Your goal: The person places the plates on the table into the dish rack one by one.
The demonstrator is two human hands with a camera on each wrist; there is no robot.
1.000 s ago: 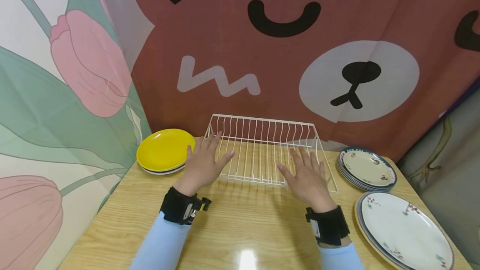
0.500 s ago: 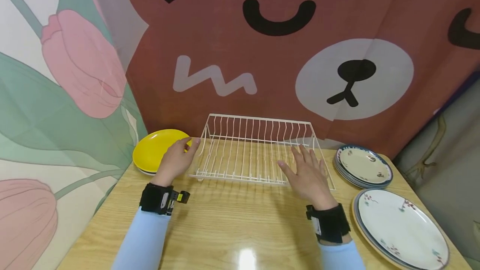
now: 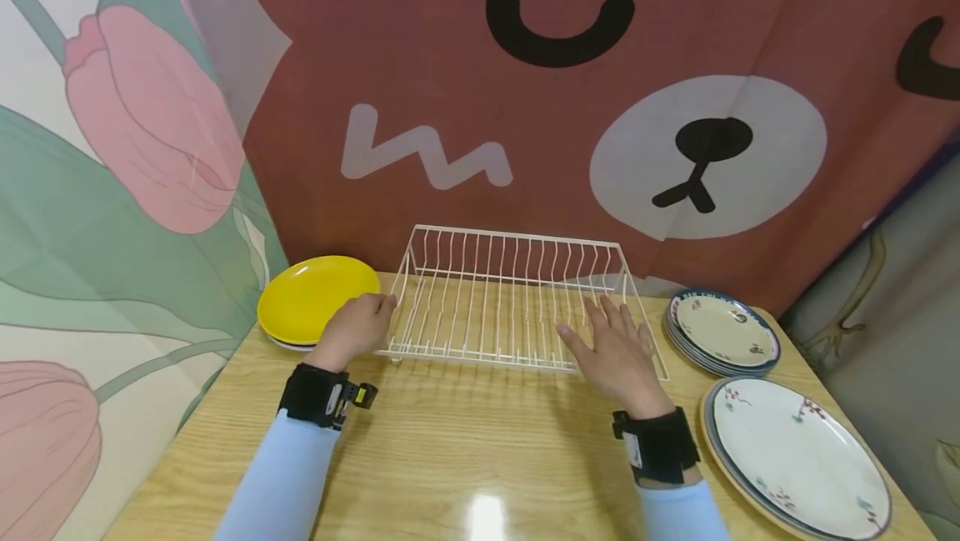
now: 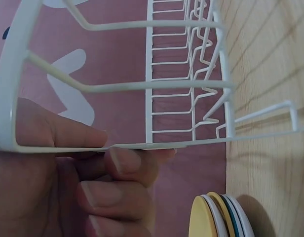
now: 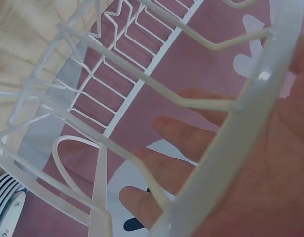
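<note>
A white wire dish rack (image 3: 517, 236) stands on the wooden table before the printed cloth. At its left side my left hand (image 3: 352, 328) grips the side rail; the left wrist view shows the curled fingers (image 4: 105, 193) below that thin rail and the thumb side above it. My right hand (image 3: 618, 362) is spread over the front right part of the rack, fingers straight and apart. In the right wrist view its palm (image 5: 270, 163) lies behind the rack's thick front rail (image 5: 241, 138), with nothing held.
Left of the rack is a stack of plates topped by a yellow plate (image 3: 311, 295). On the right are a stack of small blue-rimmed plates (image 3: 727, 328) and, nearer, large white floral plates (image 3: 798, 449). The wooden table (image 3: 442, 458) extends toward me.
My left hand has moved left off the rack's wires, then curled its fingers onto the left side rail. The right hand stays spread over the rack.
</note>
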